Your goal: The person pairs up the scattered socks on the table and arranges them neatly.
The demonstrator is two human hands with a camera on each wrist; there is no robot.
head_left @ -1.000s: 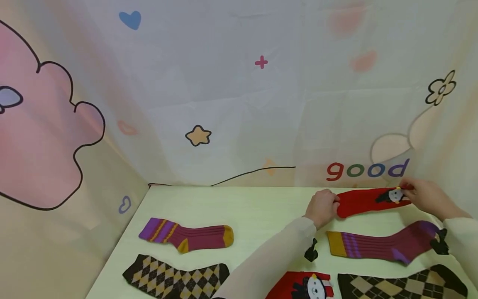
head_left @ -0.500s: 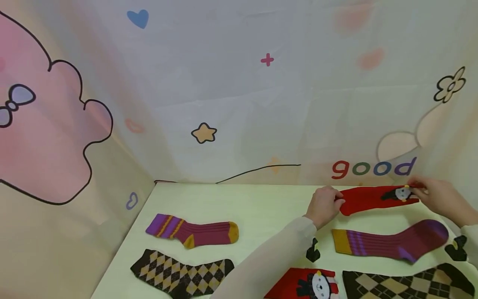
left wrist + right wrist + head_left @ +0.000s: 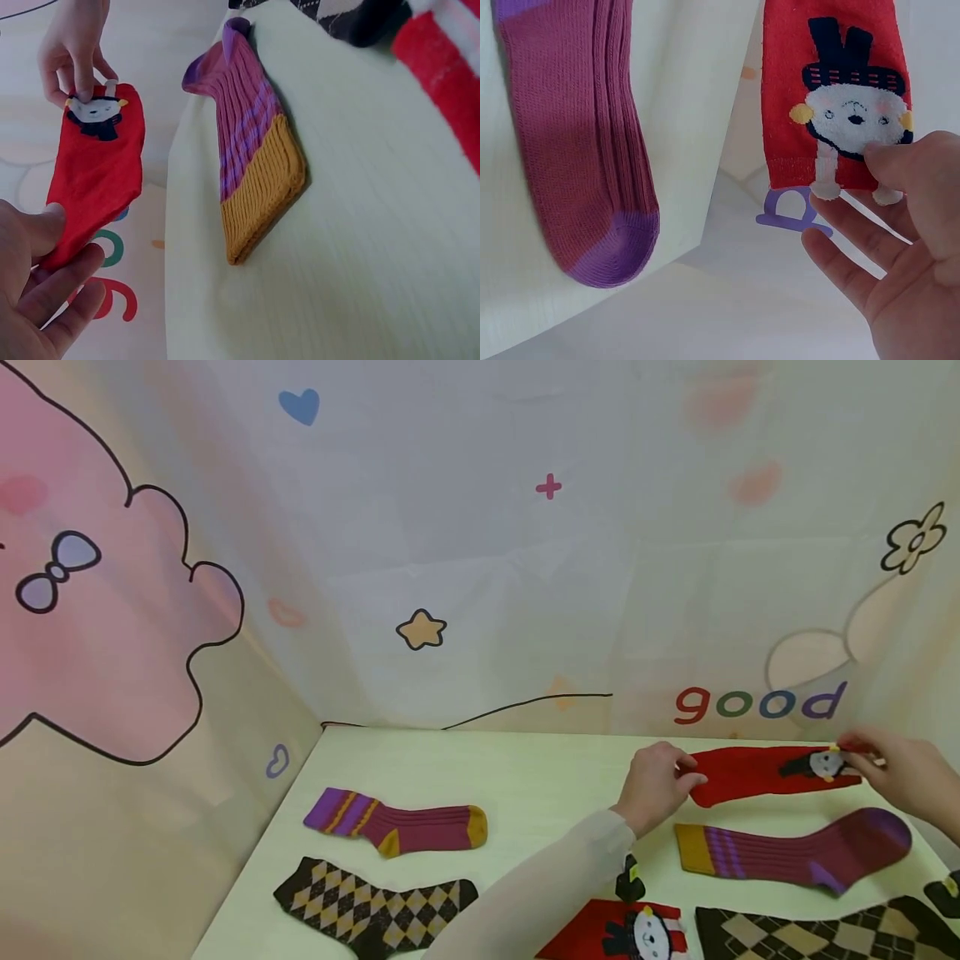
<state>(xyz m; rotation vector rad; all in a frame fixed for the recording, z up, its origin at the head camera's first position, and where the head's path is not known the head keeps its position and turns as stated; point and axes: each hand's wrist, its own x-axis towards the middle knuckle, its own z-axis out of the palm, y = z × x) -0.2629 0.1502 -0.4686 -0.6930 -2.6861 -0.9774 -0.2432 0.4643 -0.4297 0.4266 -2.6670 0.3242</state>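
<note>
A red sock (image 3: 738, 774) with a white-faced animal figure is stretched lengthwise between both hands, above the far right of the table. My left hand (image 3: 651, 785) pinches its left end between thumb and fingers, as the left wrist view also shows. The figure's end is pinched by my right hand (image 3: 903, 774); in the right wrist view the thumb presses on the white face (image 3: 855, 116). Just in front of it lies a maroon sock (image 3: 787, 853) with a mustard cuff and purple toe. The left sleeve partly covers a second red sock (image 3: 652, 931) nearer the front.
Another maroon sock (image 3: 427, 828) with mustard toe lies at the left, above an argyle sock (image 3: 375, 902). A second argyle sock (image 3: 825, 931) is at the front right, cut off by the frame. A printed cloth (image 3: 480, 568) hangs behind the table (image 3: 555, 777).
The head view has swung slightly left, so everything shifts right in it. Both hands keep their hold on the red sock, which sits slightly nearer the maroon sock now.
</note>
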